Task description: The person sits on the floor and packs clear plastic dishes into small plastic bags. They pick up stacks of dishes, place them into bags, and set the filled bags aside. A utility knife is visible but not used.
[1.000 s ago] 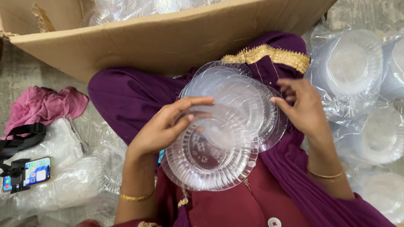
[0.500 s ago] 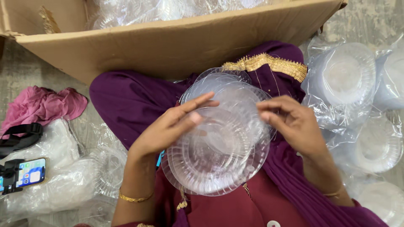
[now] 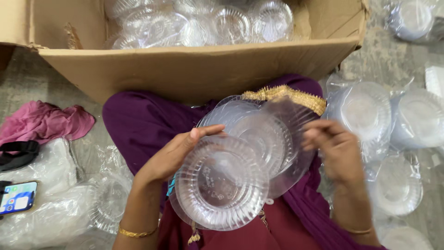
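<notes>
- Here the left hand (image 3: 178, 153) holds a fanned stack of clear plates (image 3: 240, 157) over the lap; its fingers are closed on the stack, with the thumb across the ribbed rim of the nearest plate.
- The right hand (image 3: 335, 148) is at the right edge of the stack, touching the rim of the back plates. It is blurred, so I cannot tell if its fingers pinch a plate or only rest on it.
- The plates are round and transparent, with ribbed rims; the nearest one is lowest, and the others show behind it, up and to the right.
- Each wrist has a thin gold bangle (image 3: 134, 232).
- Under the plates is purple cloth (image 3: 138, 125) with a gold border (image 3: 286, 95).
- Just beyond the knees stands an open cardboard box (image 3: 194, 69), and more clear plates lie inside it.
- At the right, on the floor, lie bagged plates (image 3: 365, 111) in clear plastic, several packs side by side.
- At the left lie empty plastic bags (image 3: 51, 203), a pink cloth (image 3: 44, 122), a black strap (image 3: 18, 155) and a phone (image 3: 17, 196) with a lit screen.
</notes>
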